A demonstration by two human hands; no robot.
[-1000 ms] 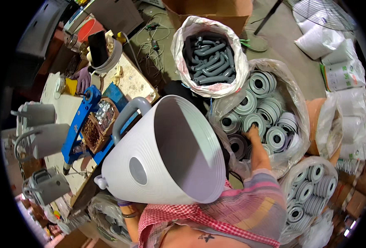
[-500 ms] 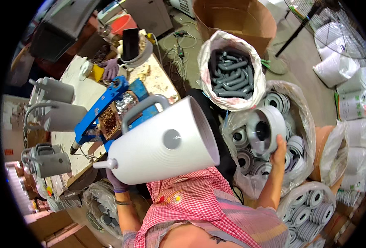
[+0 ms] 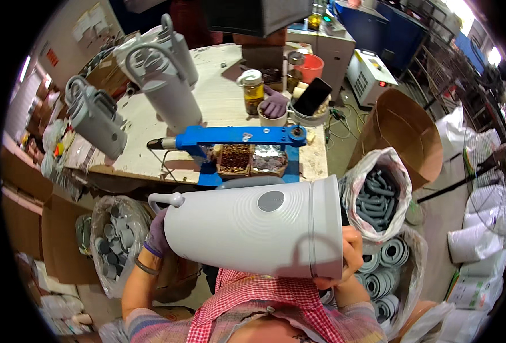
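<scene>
A light grey plastic thermos jug body lies sideways in front of my chest, with a round dark grey disc on its wall. Its dark grey handle shows along the far side. At its left end, by a small grey lever, my gloved left hand grips the body, its fingers mostly hidden behind it. A wide grey ring sits on the right end, with a seam between the two. My bare right hand is closed round that ring's outer end, fingers bent.
Ahead stands a white worktable with a blue lever press, trays of small metal parts and several finished-looking jugs. At right are a sack of grey handles and a bag of rings. A bag of grey parts stands left.
My right hand has brought the ring from above the bag onto the jug's open end. The jug has swung level, and my view has turned toward the table.
</scene>
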